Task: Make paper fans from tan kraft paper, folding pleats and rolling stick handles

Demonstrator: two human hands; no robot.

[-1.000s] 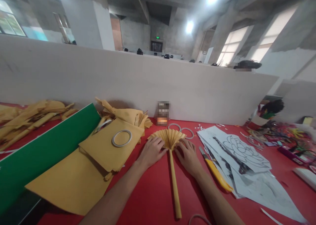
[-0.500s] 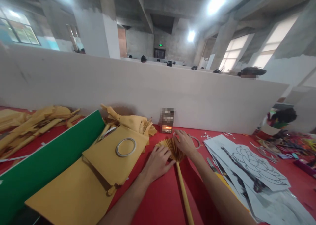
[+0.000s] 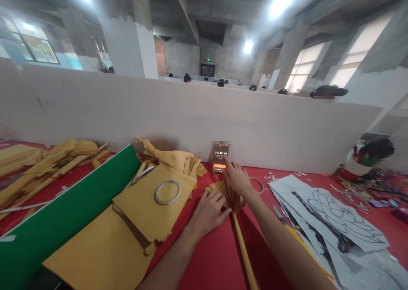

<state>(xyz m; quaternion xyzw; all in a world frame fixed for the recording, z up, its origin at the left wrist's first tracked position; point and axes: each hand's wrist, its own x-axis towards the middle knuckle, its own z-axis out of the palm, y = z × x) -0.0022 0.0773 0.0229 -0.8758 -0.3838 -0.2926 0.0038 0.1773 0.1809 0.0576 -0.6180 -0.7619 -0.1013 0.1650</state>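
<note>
A pleated yellow-brown paper fan (image 3: 228, 194) lies on the red tabletop (image 3: 207, 260), its long rolled paper handle (image 3: 244, 249) running toward me. My left hand (image 3: 209, 209) rests on the fan's left side, fingers laid over the pleats and thumb stretched toward the handle. Over the fan's right side is my right hand (image 3: 237, 178), with fingers extended toward a phone (image 3: 219, 157); whether a fingertip touches it I cannot tell. The phone leans upright against the white partition, showing 01:48:44. Part of the fan is hidden under both hands.
On my left, yellow-brown paper sheets (image 3: 134, 213) carry a tape roll (image 3: 167, 192) beside a green board (image 3: 73, 201). Another tape roll (image 3: 256, 184) sits behind my right forearm. Drawings on white sheets (image 3: 331, 222) and a utility knife (image 3: 279, 215) lie right. A white partition (image 3: 191, 111) stands behind.
My right hand has shifted from the fan's top edge, its fingers now extended toward the phone. My left hand stays on the fan. The whole view has shifted slightly.
</note>
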